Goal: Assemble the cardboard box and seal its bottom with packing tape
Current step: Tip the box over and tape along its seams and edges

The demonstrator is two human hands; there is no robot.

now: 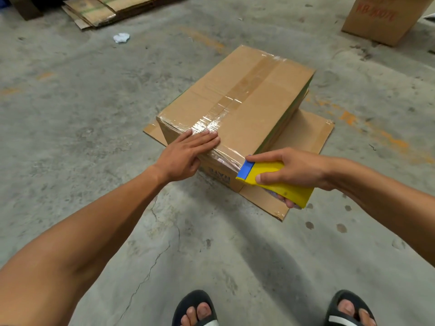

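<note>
A brown cardboard box (259, 95) stands upside down on the concrete floor, its open flaps spread flat underneath. Clear packing tape (237, 100) runs along the centre seam of the upward face and more clear tape wraps the near edge. My left hand (188, 154) lies flat on the near corner of the box, fingers together, pressing the tape. My right hand (294, 170) grips a yellow tape dispenser (275, 180) with a blue blade end, held against the near right edge of the box.
Flattened cardboard sheets (98, 10) lie stacked at the far left. Another brown box (386, 17) with red print stands at the far right. A crumpled white scrap (121, 38) lies on the floor. My sandalled feet (195, 309) are at the bottom edge.
</note>
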